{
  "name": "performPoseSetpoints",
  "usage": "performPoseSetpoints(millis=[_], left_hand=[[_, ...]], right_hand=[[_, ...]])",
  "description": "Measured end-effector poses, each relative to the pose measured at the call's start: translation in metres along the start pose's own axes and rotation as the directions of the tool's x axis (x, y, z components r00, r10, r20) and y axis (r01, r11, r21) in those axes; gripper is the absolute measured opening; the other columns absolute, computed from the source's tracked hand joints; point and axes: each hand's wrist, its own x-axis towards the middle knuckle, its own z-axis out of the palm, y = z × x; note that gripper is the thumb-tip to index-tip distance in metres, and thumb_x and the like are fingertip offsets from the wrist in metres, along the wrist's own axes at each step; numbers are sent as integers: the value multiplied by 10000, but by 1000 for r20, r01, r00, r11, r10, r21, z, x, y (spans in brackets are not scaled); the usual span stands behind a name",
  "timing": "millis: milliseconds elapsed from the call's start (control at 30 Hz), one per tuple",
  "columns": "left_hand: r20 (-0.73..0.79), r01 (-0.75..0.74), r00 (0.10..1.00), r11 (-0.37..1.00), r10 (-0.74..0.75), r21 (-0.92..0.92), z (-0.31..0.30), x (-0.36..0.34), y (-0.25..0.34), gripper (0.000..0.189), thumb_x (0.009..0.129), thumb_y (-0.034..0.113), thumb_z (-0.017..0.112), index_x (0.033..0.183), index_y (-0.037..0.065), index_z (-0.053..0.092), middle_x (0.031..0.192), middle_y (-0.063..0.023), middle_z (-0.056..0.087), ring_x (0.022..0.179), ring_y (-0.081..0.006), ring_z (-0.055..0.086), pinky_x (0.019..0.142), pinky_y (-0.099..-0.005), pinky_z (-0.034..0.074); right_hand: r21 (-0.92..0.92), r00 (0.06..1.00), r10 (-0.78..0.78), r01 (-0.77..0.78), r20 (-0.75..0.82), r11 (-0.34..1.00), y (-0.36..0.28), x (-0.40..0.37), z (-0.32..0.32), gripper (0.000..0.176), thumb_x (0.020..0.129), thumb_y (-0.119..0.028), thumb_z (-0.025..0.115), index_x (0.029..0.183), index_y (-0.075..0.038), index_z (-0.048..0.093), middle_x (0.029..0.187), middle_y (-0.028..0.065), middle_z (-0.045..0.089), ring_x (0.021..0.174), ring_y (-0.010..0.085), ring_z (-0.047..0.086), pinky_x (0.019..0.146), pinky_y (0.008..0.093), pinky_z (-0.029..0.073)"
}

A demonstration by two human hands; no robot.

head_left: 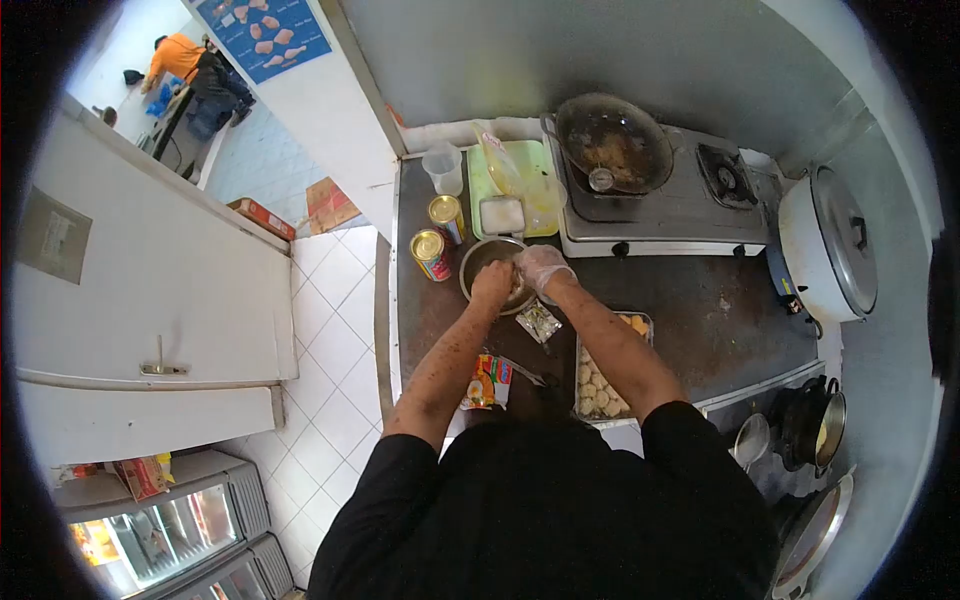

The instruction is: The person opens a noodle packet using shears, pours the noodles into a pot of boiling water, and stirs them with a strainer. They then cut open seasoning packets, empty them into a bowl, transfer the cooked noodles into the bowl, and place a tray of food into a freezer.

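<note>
Working over a round steel mixing bowl (481,257) that sits on the dark brown worktop (700,300), just in front of a green plastic tray (480,178). Bare left hand (492,283) is curled knuckles-up, fingers dipped into the bowl; cannot tell whether it grips anything. The right hand (543,265), in a clear plastic glove, has its fingers bent down at the bowl's right rim, close against the left; its hold is also unclear.

Two gold-lidded tins (431,252) stand just left of the bowl, with a clear measuring jug (444,168) behind them. A small printed sachet (540,322) lies near the bowl on the person's side. A rectangular metal pan of pale pieces (603,375) sits under the right forearm, and an orange packet (488,382) beside the left. A blackened wok (613,145) rests on a two-burner steel gas stove (690,205).
</note>
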Motion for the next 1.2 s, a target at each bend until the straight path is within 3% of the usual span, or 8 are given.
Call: performPoseSetpoints(millis=[467, 567, 733, 867, 933, 1067, 1133, 1200], left_hand=[[-25, 172, 985, 985, -173, -19, -22, 7, 12, 172, 876, 129, 518, 1001, 59, 614, 964, -187, 643, 889, -357, 662, 739, -431, 556], [-79, 82, 993, 996, -84, -32, -31, -1, 15, 160, 873, 125, 520, 989, 68, 613, 949, -181, 646, 868, -360, 665, 722, -437, 555], [-19, 47, 999, 997, -46, 60, -10, -1, -1, 198, 839, 175, 622, 1008, 72, 632, 969, -200, 637, 907, -381, 646, 759, -471, 541], [65, 62, 996, 993, -69, 104, -22, -1, 1, 263, 779, 182, 711, 1007, 76, 634, 994, -197, 633, 916, -380, 644, 750, -456, 547], [43, 123, 991, 992, -124, 38, -30, 0, 7, 342, 728, 172, 766, 1016, 45, 631, 1013, -208, 624, 919, -381, 642, 760, -451, 551], [76, 172, 981, 984, -176, 53, -23, 8, 7, 352, 749, 183, 747, 1027, 9, 620, 1040, -223, 615, 907, -391, 644, 761, -462, 551], [8, 113, 993, 991, -114, 69, -12, 9, -1, 137, 837, 104, 584, 919, 8, 639, 965, -222, 636, 904, -398, 655, 748, -464, 554], [33, 145, 989, 988, -146, 51, -8, 13, -4, 151, 842, 123, 583, 925, 11, 643, 966, -211, 639, 892, -391, 656, 742, -463, 552]], right_hand=[[-72, 966, -252, 248, -57, 966, 24, 8, 14, 204, 849, -251, 544, 867, -90, 669, 827, 153, 672, 813, 346, 654, 716, 440, 504], [144, 981, -153, 171, -123, 975, 28, 3, 10, 233, 818, -278, 581, 851, -79, 696, 849, 148, 685, 829, 321, 669, 715, 422, 525], [-114, 974, -224, 225, 20, 968, 23, 18, 17, 222, 829, -259, 563, 879, -104, 714, 879, 142, 690, 845, 316, 672, 736, 428, 524], [-30, 987, -157, 158, 18, 987, 17, 17, 14, 200, 813, -224, 573, 878, -105, 720, 874, 148, 692, 843, 313, 676, 730, 422, 530], [-50, 959, -278, 275, -51, 960, 16, 10, 10, 175, 790, -181, 588, 863, -89, 718, 859, 155, 691, 830, 316, 677, 724, 422, 533], [-93, 960, -275, 270, -46, 958, 12, 11, 13, 161, 777, -149, 598, 864, -81, 715, 859, 157, 690, 834, 316, 677, 727, 426, 534], [-95, 958, -285, 285, 17, 954, 5, -1, -5, 156, 771, -154, 606, 856, -80, 714, 849, 153, 690, 829, 316, 677, 726, 427, 534], [-113, 956, -292, 286, -33, 951, 9, 3, 3, 152, 778, -184, 598, 827, -84, 702, 819, 150, 684, 796, 313, 677, 690, 423, 533]])
